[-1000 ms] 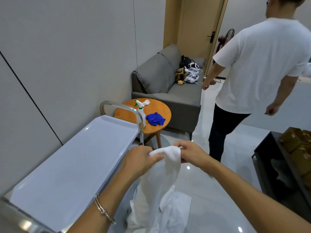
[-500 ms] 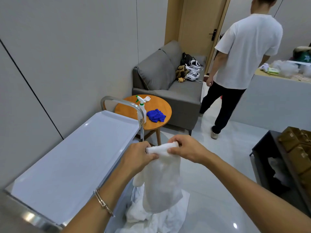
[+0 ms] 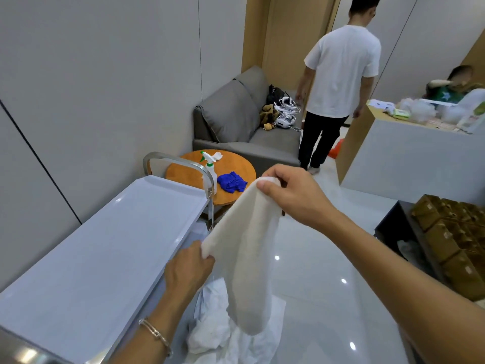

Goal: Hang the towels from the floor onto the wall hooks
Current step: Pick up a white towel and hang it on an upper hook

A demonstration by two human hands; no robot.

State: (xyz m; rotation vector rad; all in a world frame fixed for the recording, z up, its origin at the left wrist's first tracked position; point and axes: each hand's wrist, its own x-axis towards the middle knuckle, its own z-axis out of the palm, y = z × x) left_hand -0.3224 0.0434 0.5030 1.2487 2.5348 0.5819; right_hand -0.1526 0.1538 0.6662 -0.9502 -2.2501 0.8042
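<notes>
A white towel [image 3: 246, 248] hangs in the air in front of me, stretched along its top edge between both hands. My right hand [image 3: 294, 198] pinches the upper corner, raised above the round table's edge. My left hand [image 3: 187, 269] grips the lower corner, close to the cart's side. The towel's loose end dangles over a heap of other white towels [image 3: 217, 327] lying on the glossy floor. No wall hooks are in view.
A white metal cart [image 3: 99, 253] with a steel handle stands at my left along the grey wall. Beyond it are a round wooden table [image 3: 194, 177] with a spray bottle and blue cloth, a grey sofa [image 3: 236, 122], a person [image 3: 338, 82] walking away, a counter [image 3: 409, 153], and a black shelf [image 3: 393, 227] of brown boxes at right.
My hands have moved apart along the towel's edge: the right one rose and went right, the left one dropped. The towel now spreads between them. The person has walked farther off.
</notes>
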